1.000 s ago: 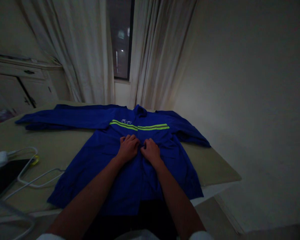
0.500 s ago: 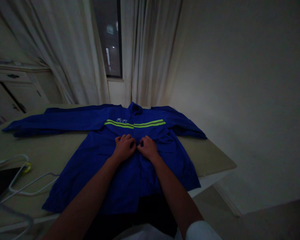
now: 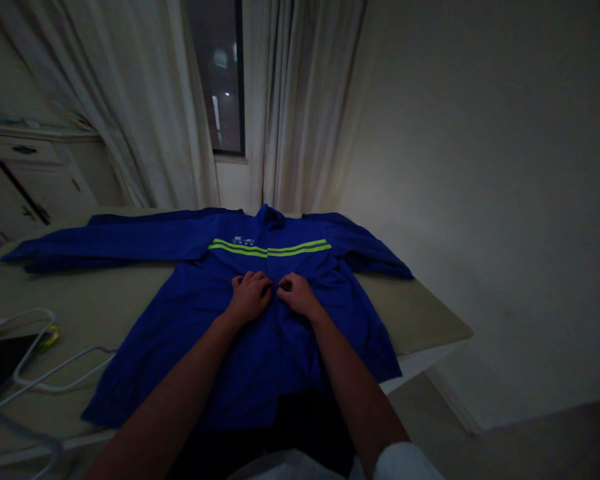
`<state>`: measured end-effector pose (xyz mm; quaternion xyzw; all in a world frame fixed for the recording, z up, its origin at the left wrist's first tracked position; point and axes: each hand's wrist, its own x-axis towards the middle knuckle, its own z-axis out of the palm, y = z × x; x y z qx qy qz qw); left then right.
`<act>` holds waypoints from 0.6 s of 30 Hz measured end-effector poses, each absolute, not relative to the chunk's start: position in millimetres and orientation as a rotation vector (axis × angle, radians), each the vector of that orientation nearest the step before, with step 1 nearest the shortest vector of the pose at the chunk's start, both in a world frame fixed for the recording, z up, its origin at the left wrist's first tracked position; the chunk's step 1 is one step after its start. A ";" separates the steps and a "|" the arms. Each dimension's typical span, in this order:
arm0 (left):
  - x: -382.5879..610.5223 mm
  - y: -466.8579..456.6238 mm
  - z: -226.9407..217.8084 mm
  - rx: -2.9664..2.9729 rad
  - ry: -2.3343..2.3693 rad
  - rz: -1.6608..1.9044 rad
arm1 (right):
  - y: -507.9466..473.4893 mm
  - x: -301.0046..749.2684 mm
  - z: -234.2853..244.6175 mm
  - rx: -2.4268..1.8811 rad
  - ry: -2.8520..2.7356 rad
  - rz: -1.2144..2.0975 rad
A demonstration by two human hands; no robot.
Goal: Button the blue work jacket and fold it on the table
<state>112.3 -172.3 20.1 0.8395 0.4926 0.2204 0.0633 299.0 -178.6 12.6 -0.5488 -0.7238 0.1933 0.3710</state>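
Note:
A blue work jacket [image 3: 240,347] lies front up on the table, its collar pointing away from me. Yellow-green stripes [image 3: 300,249] cross its chest, with a small white print on the left side. At the front opening, just below the stripes, my left hand [image 3: 251,295] has curled fingers pressed on the jacket's cloth. Close beside it, my right hand [image 3: 296,293] pinches the cloth at the other edge of the opening. The fingertips hide the exact bit of fabric or fastener between them.
The pale table [image 3: 420,313] ends at a corner on the right, near the wall. White cables [image 3: 55,385] and a dark flat device [image 3: 3,363] lie at the left. Behind stand curtains [image 3: 150,100], a window [image 3: 220,80] and a cabinet [image 3: 35,173].
My right hand has shifted slightly right, widening the gap between the hands a little. My left hand has barely moved, and the jacket lies nearly the same.

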 end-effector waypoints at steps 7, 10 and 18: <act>110.2 -168.7 16.0 2.613 1.445 0.680 | -181.6 294.8 15.0 -1.531 -1.846 0.380; 110.9 -170.3 16.6 2.674 1.441 0.696 | -184.3 291.6 17.5 -1.618 -1.860 0.328; 113.0 -175.3 19.7 2.664 1.496 0.767 | -184.4 290.5 15.4 -1.500 -1.907 0.320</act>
